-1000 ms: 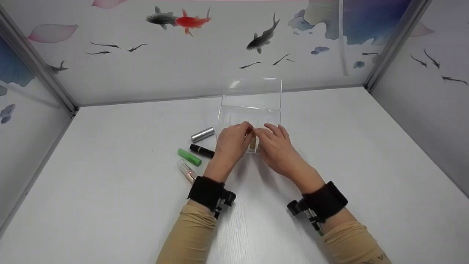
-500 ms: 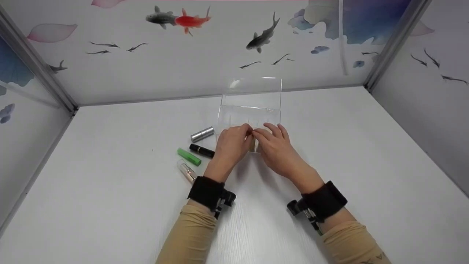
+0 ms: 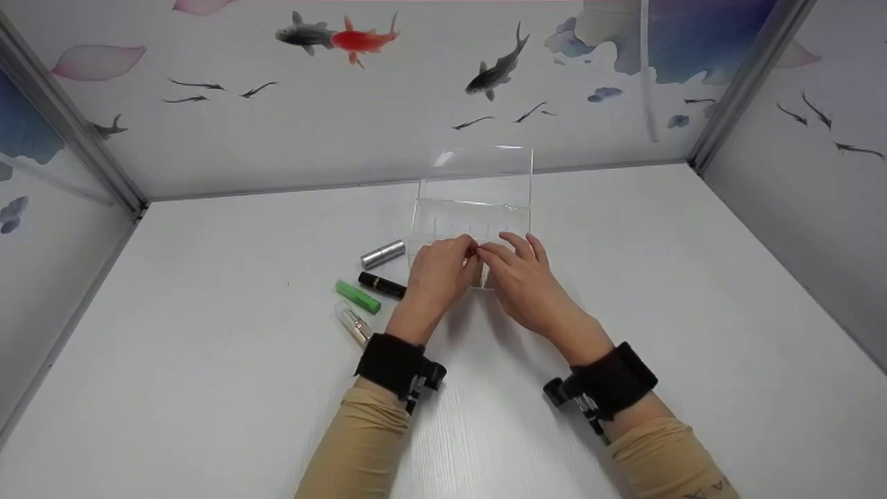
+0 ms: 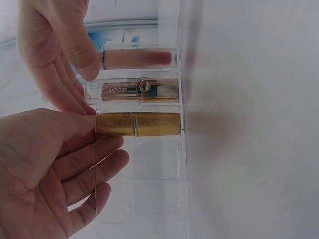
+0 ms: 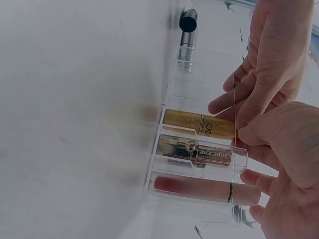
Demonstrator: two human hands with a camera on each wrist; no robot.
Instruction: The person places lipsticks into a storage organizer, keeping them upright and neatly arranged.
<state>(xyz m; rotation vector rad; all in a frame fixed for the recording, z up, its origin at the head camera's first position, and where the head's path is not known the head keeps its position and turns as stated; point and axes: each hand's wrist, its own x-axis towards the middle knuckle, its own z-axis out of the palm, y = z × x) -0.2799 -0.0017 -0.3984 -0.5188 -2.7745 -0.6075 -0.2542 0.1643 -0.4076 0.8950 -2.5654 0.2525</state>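
A gold lipstick tube (image 4: 138,124) stands in one slot of a clear plastic cosmetics organizer (image 3: 478,204). My left hand (image 3: 438,272) pinches the tube's top end with thumb and fingers; its other fingers are spread beside it in the left wrist view. From the other side, my right hand (image 3: 527,285) pinches the same end, its fingertips partly hidden behind the tube. Beside it stand a clear-and-gold lipstick tube (image 5: 194,150) and a pinkish lip gloss tube (image 5: 199,188), each in its own slot. In the left wrist view the slots on the gold tube's other side hold nothing.
Left of the organizer lie a silver tube (image 3: 382,254), a black tube (image 3: 381,285), a green tube (image 3: 357,296) and a clear-capped tube (image 3: 353,323), partly behind my wrist. A patterned wall (image 3: 388,132) closes off the back of the white table (image 3: 242,360).
The gold tube has sunk a little lower between my hands. Both hands have shifted slightly down with it, and the loose tubes at the left stay put.
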